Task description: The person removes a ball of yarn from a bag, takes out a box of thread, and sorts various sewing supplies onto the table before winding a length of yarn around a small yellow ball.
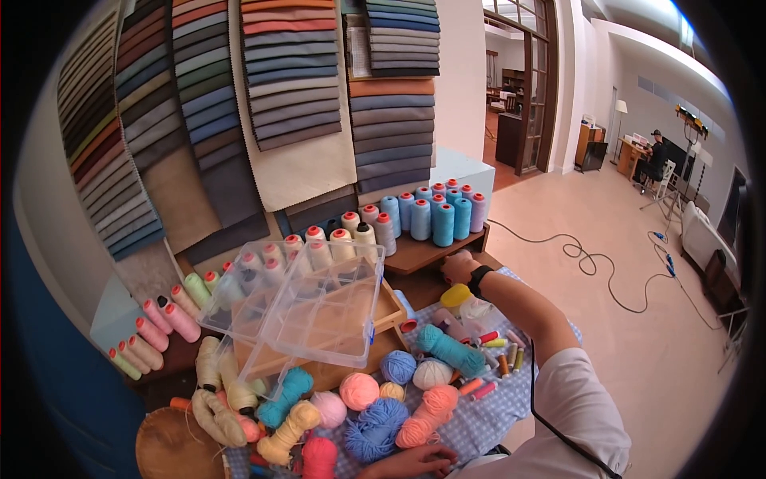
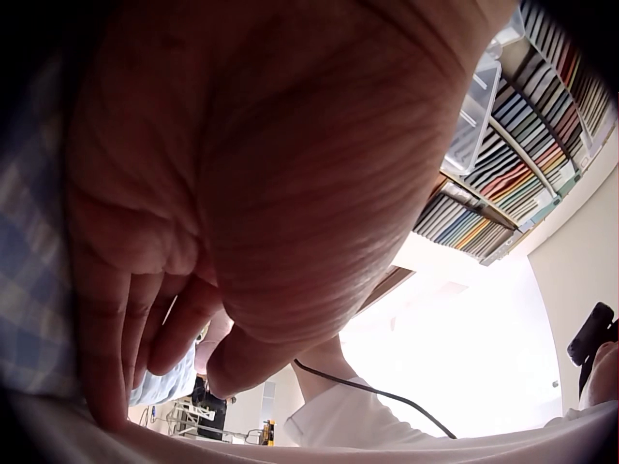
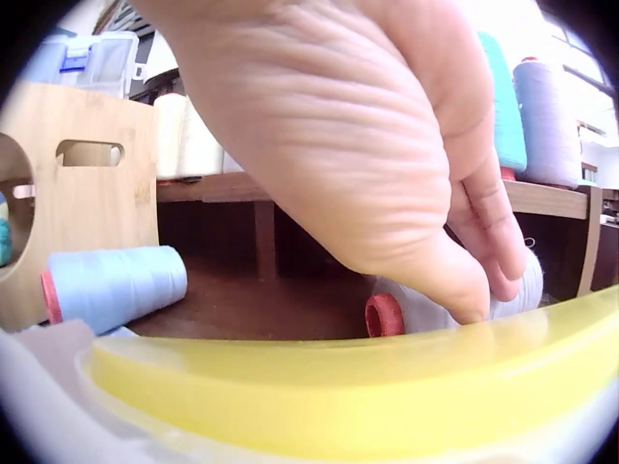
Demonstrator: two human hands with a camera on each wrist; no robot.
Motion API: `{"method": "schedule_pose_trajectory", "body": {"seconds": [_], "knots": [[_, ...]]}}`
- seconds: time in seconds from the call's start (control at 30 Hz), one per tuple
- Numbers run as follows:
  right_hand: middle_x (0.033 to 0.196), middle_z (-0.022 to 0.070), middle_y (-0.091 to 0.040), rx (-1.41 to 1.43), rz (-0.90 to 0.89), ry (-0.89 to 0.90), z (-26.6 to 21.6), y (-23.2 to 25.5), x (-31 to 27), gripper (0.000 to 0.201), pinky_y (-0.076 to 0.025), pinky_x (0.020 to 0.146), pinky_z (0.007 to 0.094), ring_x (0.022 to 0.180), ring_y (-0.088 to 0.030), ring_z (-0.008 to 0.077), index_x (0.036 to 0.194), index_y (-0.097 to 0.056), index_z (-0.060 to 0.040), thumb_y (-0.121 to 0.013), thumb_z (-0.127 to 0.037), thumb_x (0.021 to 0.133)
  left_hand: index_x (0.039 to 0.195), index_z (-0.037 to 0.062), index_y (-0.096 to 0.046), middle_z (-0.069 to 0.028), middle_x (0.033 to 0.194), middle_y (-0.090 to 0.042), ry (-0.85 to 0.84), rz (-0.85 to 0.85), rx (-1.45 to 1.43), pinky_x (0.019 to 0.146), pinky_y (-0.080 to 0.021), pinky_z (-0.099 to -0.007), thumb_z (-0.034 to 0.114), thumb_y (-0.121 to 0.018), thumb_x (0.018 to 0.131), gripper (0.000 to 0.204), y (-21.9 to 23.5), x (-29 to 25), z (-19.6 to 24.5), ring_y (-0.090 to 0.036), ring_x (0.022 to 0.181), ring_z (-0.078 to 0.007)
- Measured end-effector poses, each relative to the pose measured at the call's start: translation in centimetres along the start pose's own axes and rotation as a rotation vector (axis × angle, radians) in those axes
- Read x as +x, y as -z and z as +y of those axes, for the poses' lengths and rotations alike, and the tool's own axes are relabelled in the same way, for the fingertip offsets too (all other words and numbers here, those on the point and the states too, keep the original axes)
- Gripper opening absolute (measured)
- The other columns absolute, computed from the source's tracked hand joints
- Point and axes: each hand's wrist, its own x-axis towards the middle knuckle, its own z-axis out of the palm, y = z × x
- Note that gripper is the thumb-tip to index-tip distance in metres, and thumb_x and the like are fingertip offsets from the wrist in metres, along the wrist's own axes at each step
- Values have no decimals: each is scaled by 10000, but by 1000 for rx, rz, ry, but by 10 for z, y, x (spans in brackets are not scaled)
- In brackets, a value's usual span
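Observation:
My right hand reaches in beside the low wooden shelf. In the right wrist view its thumb and fingers pinch a pale lavender thread cone with a red end, lying on its side. A yellow lid fills the foreground below that hand. A light blue thread cone lies to the left, against a light wooden box. My left hand rests at the near edge of the checked cloth, fingers loosely extended and holding nothing. Blue yarn and coral yarn lie just beyond it.
A clear compartment box sits atop the wooden box. Upright blue thread cones line the shelf. Small thread spools and a teal yarn skein lie on the cloth. Fabric swatches hang behind.

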Motion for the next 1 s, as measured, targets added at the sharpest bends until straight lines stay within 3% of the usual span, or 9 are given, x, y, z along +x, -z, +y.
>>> {"method": "schedule_pose_trajectory", "body": {"seconds": [0.07,0.17,0.3,0.47,0.53,0.63,0.73,1.0], "knots": [[1048,104,-712,-16,-28,48,-1,-3,3,241,-545,786,357,996,-680,261,1005,-740,-112,-665,-277,845,1180,-18,-557,-108,1065,-613,6,9,-23,807,-537,-309,211,-570,974,309,-1,0,0,-647,928,-187],[1028,114,-715,-82,12,-70,-15,6,-5,225,-545,782,360,977,-686,266,953,-753,-109,-669,-279,830,1169,-20,-561,-108,1056,-613,-46,-6,15,802,-538,-308,200,-561,978,291,1,1,-1,-650,918,-188],[1002,114,-718,-72,17,28,-6,9,0,246,-550,762,381,927,-694,282,955,-751,-107,-682,-287,803,1161,-25,-563,-111,1041,-615,-112,-2,151,796,-539,-309,191,-558,979,283,3,2,-1,-654,909,-189],[959,121,-710,65,64,86,7,28,-20,256,-550,767,409,923,-684,294,953,-732,-118,-726,-293,766,1162,-31,-563,-114,1026,-620,-17,11,-6,796,-539,-312,191,-563,975,290,-5,-3,8,-656,907,-191],[958,134,-702,139,75,91,13,30,-23,295,-544,787,408,940,-674,306,968,-709,-90,-743,-290,754,1160,-30,-564,-114,1027,-620,-22,17,21,797,-538,-311,193,-564,975,290,-4,-2,7,-654,910,-192],[911,171,-692,385,254,166,18,36,-33,363,-532,757,407,867,-667,342,1074,-652,-66,-729,-248,769,1162,-26,-563,-113,1033,-619,-18,15,9,795,-539,-310,197,-567,975,291,-5,-2,6,-649,915,-191],[978,194,-680,548,247,156,19,68,-55,411,-523,808,406,933,-649,365,1128,-641,-51,-723,-224,764,1172,-18,-557,-109,1040,-614,-3,-5,9,790,-539,-307,201,-568,974,295,-2,1,3,-644,918,-186],[893,200,-676,970,496,83,48,109,-57,534,-521,711,348,794,-671,273,1118,-610,37,-740,-311,735,1185,-10,-546,-99,1045,-603,5,-14,85,777,-540,-302,207,-571,974,303,1,1,-1,-646,895,-177]]}}
